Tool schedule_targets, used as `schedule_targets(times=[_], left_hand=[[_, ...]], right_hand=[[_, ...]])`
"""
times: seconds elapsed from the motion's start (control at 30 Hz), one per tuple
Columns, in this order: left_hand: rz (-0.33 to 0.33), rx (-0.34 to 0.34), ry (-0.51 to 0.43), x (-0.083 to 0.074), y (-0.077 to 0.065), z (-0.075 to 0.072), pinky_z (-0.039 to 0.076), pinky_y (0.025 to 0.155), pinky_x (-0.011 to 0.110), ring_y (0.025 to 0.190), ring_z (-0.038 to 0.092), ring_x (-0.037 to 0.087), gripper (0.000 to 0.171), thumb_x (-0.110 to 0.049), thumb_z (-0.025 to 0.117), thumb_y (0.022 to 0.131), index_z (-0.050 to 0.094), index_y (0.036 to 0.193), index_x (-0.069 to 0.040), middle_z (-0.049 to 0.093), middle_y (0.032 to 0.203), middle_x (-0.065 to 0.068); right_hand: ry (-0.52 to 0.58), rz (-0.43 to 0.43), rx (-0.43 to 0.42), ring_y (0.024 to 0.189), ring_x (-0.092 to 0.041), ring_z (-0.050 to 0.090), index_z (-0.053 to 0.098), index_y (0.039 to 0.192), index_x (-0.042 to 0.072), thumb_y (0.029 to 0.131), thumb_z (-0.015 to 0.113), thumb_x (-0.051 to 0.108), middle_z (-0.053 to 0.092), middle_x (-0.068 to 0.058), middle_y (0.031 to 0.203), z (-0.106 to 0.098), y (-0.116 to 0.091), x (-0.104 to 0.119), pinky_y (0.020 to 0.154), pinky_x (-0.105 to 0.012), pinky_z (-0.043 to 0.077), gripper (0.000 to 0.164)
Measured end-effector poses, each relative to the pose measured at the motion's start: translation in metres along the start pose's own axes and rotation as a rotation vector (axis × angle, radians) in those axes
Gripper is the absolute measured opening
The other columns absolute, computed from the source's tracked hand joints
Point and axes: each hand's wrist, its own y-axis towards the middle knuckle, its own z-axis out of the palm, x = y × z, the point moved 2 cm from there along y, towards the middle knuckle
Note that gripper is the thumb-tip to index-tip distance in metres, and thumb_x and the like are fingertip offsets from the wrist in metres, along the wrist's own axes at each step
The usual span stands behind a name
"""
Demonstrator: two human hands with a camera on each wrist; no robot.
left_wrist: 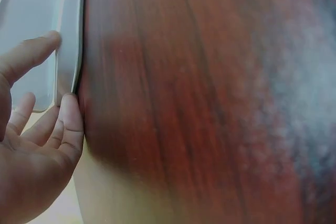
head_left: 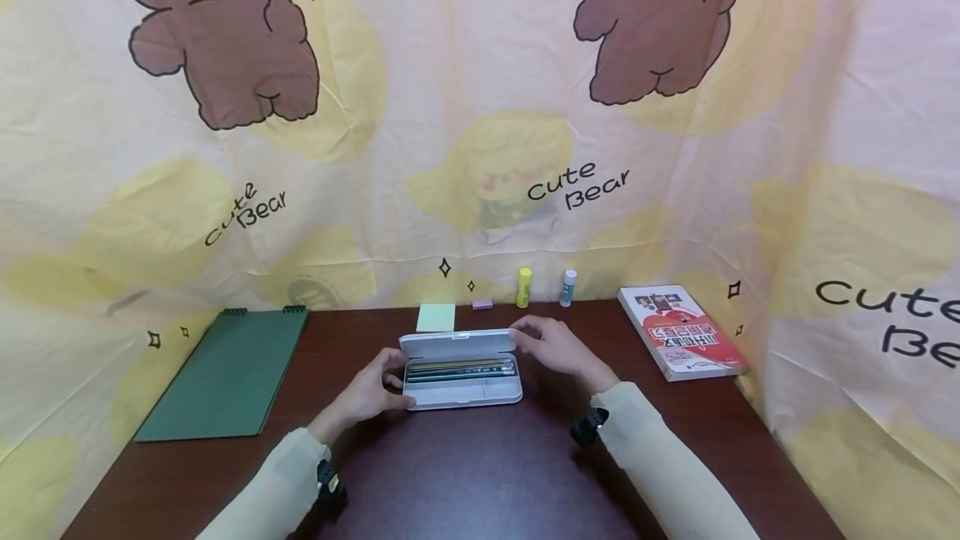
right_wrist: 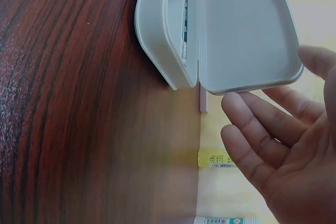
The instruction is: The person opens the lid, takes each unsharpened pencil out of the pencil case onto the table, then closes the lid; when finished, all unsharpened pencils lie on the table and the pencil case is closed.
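Note:
A white pencil case lies on the table in front of me with its lid raised at the back. Several pencils fill its rear compartment. My left hand holds the case's left end; in the left wrist view the thumb rests on the rim and the fingers curl beneath along the side. At the lid's upper right corner is my right hand. In the right wrist view its thumb and fingers pinch the edge of the lid.
Behind the case lie a pale green sticky-note pad and a small pink eraser. A yellow glue stick and a white-and-blue one stand by the curtain. A green spiral pad is left, a book right.

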Motion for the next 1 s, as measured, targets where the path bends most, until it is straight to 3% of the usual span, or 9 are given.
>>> schedule_targets(times=[0.13, 0.47, 0.63, 0.83, 1.0], left_hand=[[0.005, 0.009, 0.016, -0.001, 0.0, -0.001, 0.051, 0.086, 0.036, 0.099, 0.062, 0.019, 0.075, -0.016, 0.089, 0.073, 0.048, 0.136, -0.016, 0.055, 0.141, 0.01], [0.038, 0.046, 0.112, -0.006, 0.0, -0.001, 0.047, 0.083, 0.034, 0.096, 0.059, 0.019, 0.084, -0.022, 0.085, 0.079, 0.042, 0.151, -0.026, 0.053, 0.144, 0.009], [0.05, 0.064, 0.123, -0.006, 0.0, -0.001, 0.046, 0.081, 0.034, 0.095, 0.057, 0.018, 0.087, -0.021, 0.085, 0.079, 0.04, 0.153, -0.025, 0.052, 0.145, 0.01], [0.061, 0.093, 0.101, -0.004, 0.002, -0.002, 0.047, 0.082, 0.034, 0.096, 0.058, 0.018, 0.09, -0.02, 0.084, 0.079, 0.036, 0.155, -0.024, 0.051, 0.148, 0.012], [0.047, 0.107, 0.104, -0.002, 0.005, -0.004, 0.046, 0.083, 0.034, 0.097, 0.057, 0.018, 0.093, -0.022, 0.085, 0.079, 0.033, 0.156, -0.027, 0.053, 0.146, 0.01]], right_hand=[[0.023, 0.014, -0.007, 0.099, -0.03, 0.068, 0.066, 0.12, 0.026, 0.1, 0.054, 0.049, 0.072, -0.005, 0.11, 0.0, 0.002, -0.002, 0.083, -0.039, 0.054, 0.033], [0.031, 0.042, -0.023, 0.097, -0.028, 0.068, 0.066, 0.121, 0.026, 0.101, 0.052, 0.049, 0.072, -0.001, 0.106, 0.001, 0.006, -0.006, 0.082, -0.038, 0.051, 0.034], [0.032, 0.051, -0.017, 0.098, -0.028, 0.068, 0.065, 0.123, 0.024, 0.101, 0.051, 0.05, 0.072, -0.005, 0.109, 0.001, 0.007, -0.005, 0.081, -0.038, 0.051, 0.036], [0.011, 0.04, -0.041, 0.09, -0.025, 0.067, 0.065, 0.123, 0.021, 0.101, 0.057, 0.039, 0.072, -0.002, 0.101, 0.002, 0.005, -0.008, 0.074, -0.034, 0.05, 0.03], [-0.003, 0.034, -0.068, 0.089, -0.017, 0.064, 0.067, 0.12, 0.022, 0.097, 0.065, 0.032, 0.071, 0.002, 0.105, 0.002, 0.004, -0.013, 0.079, -0.035, 0.054, 0.026]])
